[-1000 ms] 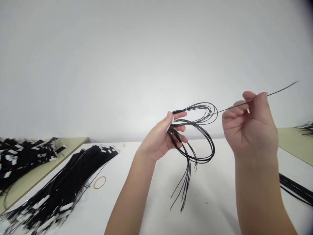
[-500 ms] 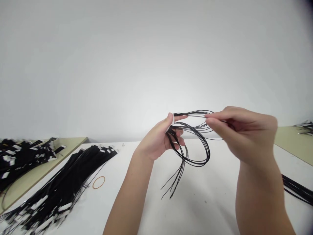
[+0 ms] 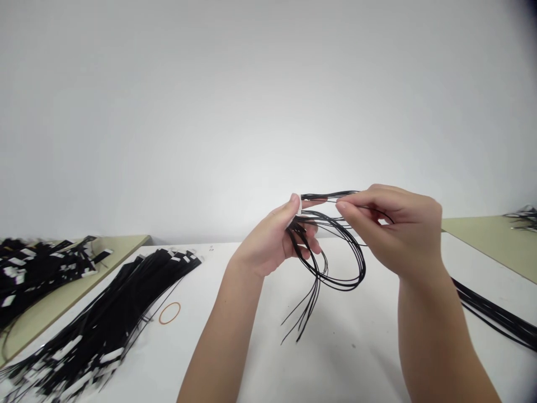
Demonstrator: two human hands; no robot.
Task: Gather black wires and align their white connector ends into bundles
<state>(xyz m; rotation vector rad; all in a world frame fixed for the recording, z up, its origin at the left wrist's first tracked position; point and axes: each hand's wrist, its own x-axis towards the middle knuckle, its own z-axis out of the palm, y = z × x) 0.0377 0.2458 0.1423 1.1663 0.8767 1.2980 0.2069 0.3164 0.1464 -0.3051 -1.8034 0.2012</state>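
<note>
My left hand (image 3: 277, 235) grips a looped bundle of thin black cables (image 3: 363, 263) above the table, thumb pressed on a white label or tab (image 3: 299, 208) at the bundle. Loops stick out to the right, and loose cable ends (image 3: 308, 319) dangle below. Thumb and forefinger of my right hand (image 3: 398, 229) pinch a single thin black cable (image 3: 384, 214) to the right of the label. Part of the loops lies hidden behind my right hand.
A large pile of black cables with white tags (image 3: 121, 308) lies on the white table (image 3: 319, 369) at left. Beside it is an orange rubber band (image 3: 170, 313). More tagged cables (image 3: 42, 268) rest on the left side board, and straight cables (image 3: 495, 313) lie at right.
My right hand has moved left, closer to my left hand, still pinching the cable. My left hand and the bundle have shifted very slightly right.
</note>
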